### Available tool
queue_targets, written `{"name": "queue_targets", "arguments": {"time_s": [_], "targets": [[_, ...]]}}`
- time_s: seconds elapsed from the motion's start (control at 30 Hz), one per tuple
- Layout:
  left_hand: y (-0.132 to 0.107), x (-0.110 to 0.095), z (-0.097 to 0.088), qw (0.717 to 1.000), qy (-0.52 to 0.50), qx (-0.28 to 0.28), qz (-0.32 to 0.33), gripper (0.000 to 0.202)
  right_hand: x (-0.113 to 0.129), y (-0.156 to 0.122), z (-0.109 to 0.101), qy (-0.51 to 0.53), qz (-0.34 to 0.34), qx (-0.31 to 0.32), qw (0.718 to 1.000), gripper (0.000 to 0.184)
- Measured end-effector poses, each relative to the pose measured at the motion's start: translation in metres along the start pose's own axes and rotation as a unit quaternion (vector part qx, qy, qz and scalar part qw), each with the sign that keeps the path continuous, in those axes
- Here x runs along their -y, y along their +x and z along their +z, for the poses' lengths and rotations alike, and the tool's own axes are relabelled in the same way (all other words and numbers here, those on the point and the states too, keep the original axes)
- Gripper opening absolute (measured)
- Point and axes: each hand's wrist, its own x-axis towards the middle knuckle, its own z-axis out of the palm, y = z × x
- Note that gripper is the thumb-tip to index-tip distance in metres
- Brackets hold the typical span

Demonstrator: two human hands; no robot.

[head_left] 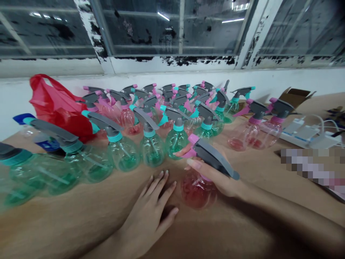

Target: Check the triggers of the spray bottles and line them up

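Observation:
My right hand [215, 176] is closed round the grey and pink trigger head of a pink spray bottle [198, 190] that stands on the brown table [81, 219]. My left hand [152, 207] lies flat on the table just left of that bottle, fingers spread, holding nothing. Behind both hands stand several green spray bottles [151, 147] with teal collars, and further pink spray bottles [253, 129] to the right.
A red plastic bag [58, 106] sits at the back left by the white wall. At the right are a white power strip with cables [304, 135] and an open cardboard box [295, 95]. Dirty windows run above the wall.

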Motion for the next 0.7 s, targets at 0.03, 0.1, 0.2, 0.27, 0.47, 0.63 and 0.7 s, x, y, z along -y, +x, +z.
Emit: {"name": "queue_targets", "arguments": {"time_s": [0.03,0.1,0.2,0.27,0.47,0.63,0.7], "targets": [[-0.0003,0.0001,0.0004,1.000,-0.002,0.001,-0.001,0.051,0.0010,0.0003,0.0003,-0.008,-0.001,-0.004,1.000,0.021],[-0.0008,0.0002,0.0012,1.000,-0.005,0.001,-0.001,0.050,0.0027,0.0012,0.0011,-0.029,-0.010,-0.019,0.999,0.021],[-0.0011,0.0005,0.0024,1.000,-0.007,-0.002,0.001,0.050,0.0028,0.0018,0.0023,-0.053,-0.030,-0.043,0.997,0.025],[-0.0011,0.0006,0.0028,1.000,-0.005,-0.004,0.003,0.050,0.0014,0.0016,0.0021,-0.053,-0.030,-0.046,0.997,0.027],[-0.0010,0.0004,0.0018,1.000,-0.006,0.001,-0.004,0.050,-0.0019,0.0026,-0.0004,-0.039,-0.017,-0.025,0.999,0.021],[-0.0004,-0.0009,0.0003,1.000,-0.007,0.011,-0.005,0.051,-0.0021,0.0012,0.0016,-0.025,-0.002,-0.033,0.999,0.023],[-0.0001,-0.0018,-0.0006,1.000,-0.006,0.017,-0.004,0.051,-0.0038,0.0000,0.0017,-0.029,0.005,-0.032,0.999,0.023]]}}
